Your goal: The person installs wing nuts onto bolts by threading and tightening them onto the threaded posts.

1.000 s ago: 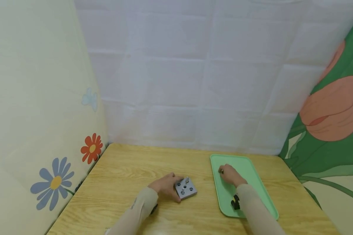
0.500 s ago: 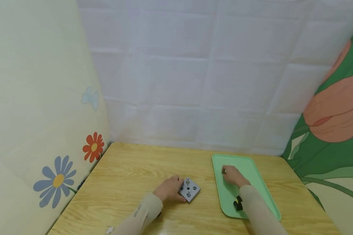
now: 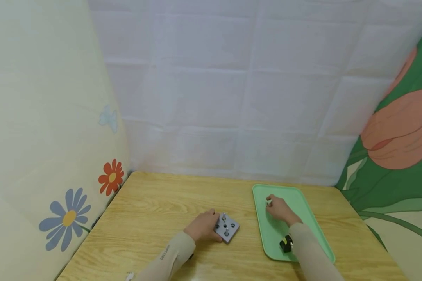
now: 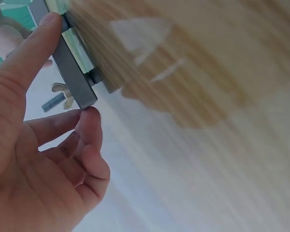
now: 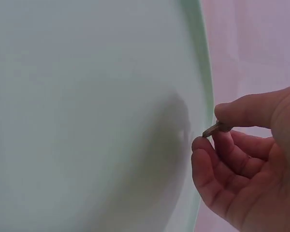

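Observation:
My left hand [image 3: 203, 227] grips the left edge of a grey square metal plate [image 3: 231, 231] on the wooden table. Holes show in its top, and two threaded bolts stand up from it. From the left wrist, the thumb lies along one edge of the plate and fingertips touch a corner; a brass-coloured wing nut [image 4: 62, 89] sits on a bolt [image 4: 52, 103]. Over the green tray [image 3: 259, 222], my right hand [image 3: 280, 210] pinches a small wing nut [image 5: 213, 129] between thumb and index finger. The fingers cover part of it.
The tray lies right of the plate, its far end near the white backdrop [image 3: 197, 97]. A black device with yellow [image 3: 286, 243] shows at my right cuff, over the tray. A small white object [image 3: 129, 276] lies at the table's front, beside my left sleeve.
The plate has turned and shifted slightly right with my left hand, mostly in the first half second. My right hand stays over the tray, its fingers raised and turned so the small piece shows.

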A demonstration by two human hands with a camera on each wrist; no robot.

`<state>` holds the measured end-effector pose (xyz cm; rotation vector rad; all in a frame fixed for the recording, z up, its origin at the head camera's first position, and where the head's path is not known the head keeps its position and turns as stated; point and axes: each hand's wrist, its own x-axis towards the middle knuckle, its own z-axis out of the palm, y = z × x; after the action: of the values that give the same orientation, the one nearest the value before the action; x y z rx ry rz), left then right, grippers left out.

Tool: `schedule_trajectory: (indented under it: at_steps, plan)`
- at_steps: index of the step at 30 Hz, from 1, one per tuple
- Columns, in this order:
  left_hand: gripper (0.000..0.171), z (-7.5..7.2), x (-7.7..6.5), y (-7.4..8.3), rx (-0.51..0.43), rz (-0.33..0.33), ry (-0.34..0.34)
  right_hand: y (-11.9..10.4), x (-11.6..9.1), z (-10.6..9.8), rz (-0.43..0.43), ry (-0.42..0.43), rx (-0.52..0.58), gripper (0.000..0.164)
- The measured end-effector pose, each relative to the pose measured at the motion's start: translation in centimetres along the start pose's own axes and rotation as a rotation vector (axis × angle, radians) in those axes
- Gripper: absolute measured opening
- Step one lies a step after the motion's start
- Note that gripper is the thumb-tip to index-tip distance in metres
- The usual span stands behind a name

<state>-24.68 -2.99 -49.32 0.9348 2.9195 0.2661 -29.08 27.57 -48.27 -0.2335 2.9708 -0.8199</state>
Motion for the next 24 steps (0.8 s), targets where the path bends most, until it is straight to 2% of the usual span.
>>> schedule_trajectory:
  at_steps: [3,8,13,18,24]
  plan:
    - [0.073,-0.1,0.0,-0.4,-0.049,-0.009,-0.021,-0.4,-0.2,0.0,-0.029,0.005,-0.017,0.028]
    - [0.095,-0.4,0.2,-1.3,-0.185,-0.028,-0.112,-1.1,-0.4,0.2,-0.052,0.007,0.008,0.02]
    - [0.098,-1.1,0.5,-1.8,-0.308,-0.03,-0.176,-1.5,-0.4,0.4,-0.07,0.023,0.005,0.017]
    - [0.095,-1.3,0.9,-1.8,-0.325,-0.034,-0.194,-1.7,-0.2,0.8,-0.08,0.05,0.025,0.016]
    - [0.096,-0.9,0.9,-1.7,-0.293,-0.062,-0.17,-2.4,-0.3,1.0,-0.048,0.074,0.088,0.022]
